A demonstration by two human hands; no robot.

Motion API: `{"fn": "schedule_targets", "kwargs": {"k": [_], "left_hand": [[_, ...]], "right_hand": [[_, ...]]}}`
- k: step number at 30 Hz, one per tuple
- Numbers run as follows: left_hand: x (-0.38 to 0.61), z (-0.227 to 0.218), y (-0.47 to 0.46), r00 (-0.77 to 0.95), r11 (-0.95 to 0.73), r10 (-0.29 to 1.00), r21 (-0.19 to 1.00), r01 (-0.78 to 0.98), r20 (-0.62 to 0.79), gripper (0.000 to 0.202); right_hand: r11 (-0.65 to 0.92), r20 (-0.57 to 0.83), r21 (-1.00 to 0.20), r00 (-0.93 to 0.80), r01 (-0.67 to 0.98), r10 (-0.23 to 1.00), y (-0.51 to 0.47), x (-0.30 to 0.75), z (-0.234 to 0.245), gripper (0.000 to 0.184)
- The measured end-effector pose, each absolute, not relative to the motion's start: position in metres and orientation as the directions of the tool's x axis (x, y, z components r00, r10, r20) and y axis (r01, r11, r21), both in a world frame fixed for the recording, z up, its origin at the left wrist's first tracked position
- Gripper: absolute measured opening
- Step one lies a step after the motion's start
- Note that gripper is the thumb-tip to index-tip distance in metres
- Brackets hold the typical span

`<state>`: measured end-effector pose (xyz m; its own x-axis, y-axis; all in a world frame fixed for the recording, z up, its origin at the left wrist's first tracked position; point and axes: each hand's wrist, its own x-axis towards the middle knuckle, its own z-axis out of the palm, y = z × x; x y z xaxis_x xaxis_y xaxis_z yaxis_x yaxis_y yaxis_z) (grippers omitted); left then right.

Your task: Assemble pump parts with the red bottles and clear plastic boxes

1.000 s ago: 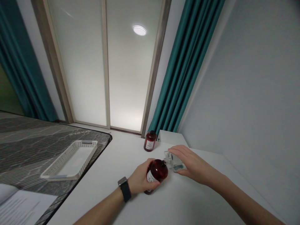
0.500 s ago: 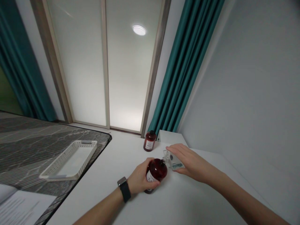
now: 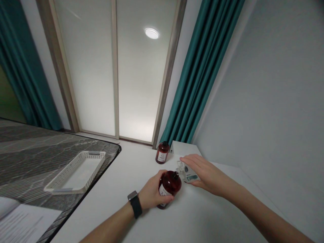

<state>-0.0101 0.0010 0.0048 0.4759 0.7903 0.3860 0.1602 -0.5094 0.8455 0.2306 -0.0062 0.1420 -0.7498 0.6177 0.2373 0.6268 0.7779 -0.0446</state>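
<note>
My left hand (image 3: 154, 191), with a dark watch on the wrist, is wrapped round a dark red-brown bottle (image 3: 172, 182) with a white label. The bottle leans to the right, its narrow neck uncapped as far as I can see. In my right hand (image 3: 199, 170) is a clear glass bottle (image 3: 188, 173), tipped on its side with its mouth at the neck of the brown one. Some liquid shows inside the glass; whether any flows is too small to tell. Behind them a second brown bottle (image 3: 162, 153) with a black cap stands upright.
A white box (image 3: 186, 147) sits at the back of the white table (image 3: 121, 179), near the wall and teal curtain (image 3: 194, 77). On the left, a white plastic basket (image 3: 78, 172) and an open book (image 3: 25, 221) lie on a grey patterned surface (image 3: 37, 155).
Both hands and the two held bottles keep nearly the same pose. The clear bottle's tilt differs slightly, and the whole view has shifted a little.
</note>
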Motion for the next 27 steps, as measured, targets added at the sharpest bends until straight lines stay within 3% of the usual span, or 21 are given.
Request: {"fn": "schedule_targets", "kwargs": {"k": [27], "left_hand": [[-0.0089,0.0062,-0.0004,0.468,-0.493,0.8,0.856,0.156,0.375,0.068]], "right_hand": [[0.783,0.255,0.043,-0.764,0.621,0.592,-0.0063,0.2272,0.1485,0.072]]}}
